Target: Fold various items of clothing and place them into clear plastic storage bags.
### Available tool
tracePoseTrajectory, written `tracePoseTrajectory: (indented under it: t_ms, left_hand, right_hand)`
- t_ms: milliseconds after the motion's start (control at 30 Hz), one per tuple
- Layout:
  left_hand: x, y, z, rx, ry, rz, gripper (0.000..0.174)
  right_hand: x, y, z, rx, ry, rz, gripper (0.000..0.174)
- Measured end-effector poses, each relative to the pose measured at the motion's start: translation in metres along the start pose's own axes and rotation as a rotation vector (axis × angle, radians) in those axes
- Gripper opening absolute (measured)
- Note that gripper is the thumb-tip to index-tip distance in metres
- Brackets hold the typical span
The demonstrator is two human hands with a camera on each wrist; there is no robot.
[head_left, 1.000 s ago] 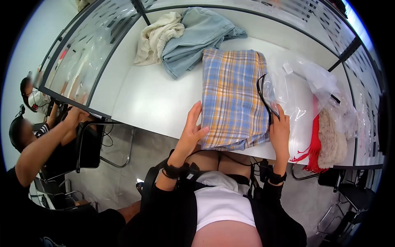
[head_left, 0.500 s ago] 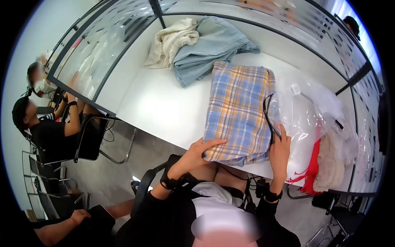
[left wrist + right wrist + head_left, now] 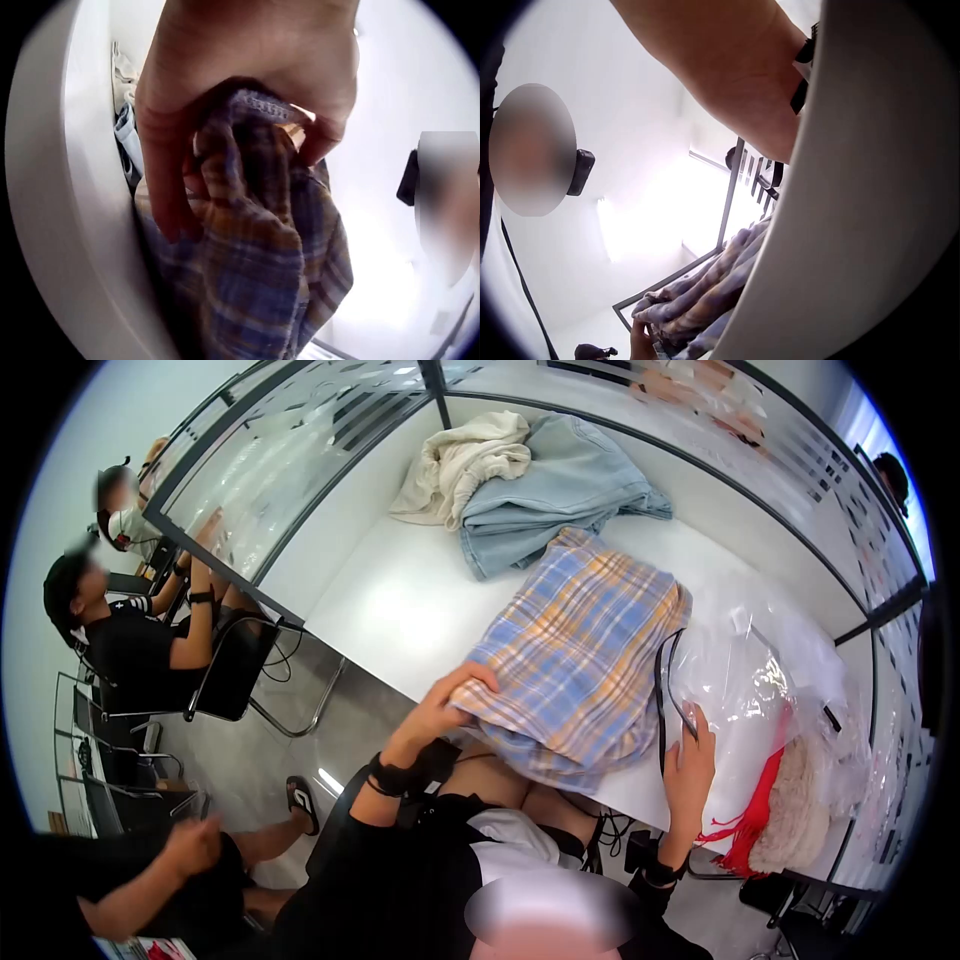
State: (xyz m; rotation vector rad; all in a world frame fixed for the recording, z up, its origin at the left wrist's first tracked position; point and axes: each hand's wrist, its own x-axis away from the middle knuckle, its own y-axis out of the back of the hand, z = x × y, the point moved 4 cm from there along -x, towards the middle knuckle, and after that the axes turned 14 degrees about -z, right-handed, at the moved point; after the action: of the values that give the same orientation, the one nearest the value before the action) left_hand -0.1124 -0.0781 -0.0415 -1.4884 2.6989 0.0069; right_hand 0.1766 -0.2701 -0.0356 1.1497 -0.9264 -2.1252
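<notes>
A folded blue-and-orange plaid garment [image 3: 580, 660] lies slanted at the table's front, its near edge hanging over the lap. My left hand [image 3: 448, 700] grips its near left corner. In the left wrist view, the fingers and thumb of that left hand [image 3: 255, 52] curl round the bunched plaid cloth [image 3: 247, 255], with a stitched seam showing beneath the palm. To the garment's right, my right hand [image 3: 690, 775] rests on the table with fingers fairly straight. Its fingertips touch a thin black strap [image 3: 660, 690] looped along the garment's right edge. The right wrist view hides these fingers behind the table edge.
Light blue jeans [image 3: 550, 490] and a cream garment [image 3: 470, 465] lie heaped at the back. Clear plastic bags [image 3: 740, 660], a red fringed cloth [image 3: 755, 815] and a beige fluffy piece [image 3: 795, 810] lie on the right. Framed partitions surround the table [image 3: 370, 625]; people sit at left.
My left hand went from beside the garment to gripping its near left corner, and the garment has turned, its near edge now over the lap. The right hand stays by the strap.
</notes>
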Motion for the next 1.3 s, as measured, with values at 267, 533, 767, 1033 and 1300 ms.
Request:
tracePoseTrajectory:
  t_ms: [267, 533, 767, 1033, 1300]
  left_hand:
    - [0.039, 0.012, 0.016, 0.698, 0.214, -0.530, 0.059]
    - [0.052, -0.022, 0.037, 0.733, 0.251, -0.325, 0.079]
    - [0.044, -0.036, 0.024, 0.649, 0.492, -0.383, 0.049]
    - [0.043, -0.019, 0.039, 0.512, 0.476, -0.522, 0.045]
    - [0.065, 0.029, 0.020, 0.985, 0.226, -0.187, 0.067]
  right_hand:
    - [-0.016, 0.012, 0.017, -0.050, 0.044, -0.064, 0.052]
    - [-0.036, 0.022, 0.026, -0.010, 0.143, -0.042, 0.038]
    - [-0.054, 0.038, 0.035, 0.159, 0.175, -0.027, 0.039]
    - [-0.099, 0.041, 0.045, 0.235, 0.235, -0.199, 0.038]
    - [-0.093, -0.026, 0.061, 0.076, 0.425, 0.044, 0.062]
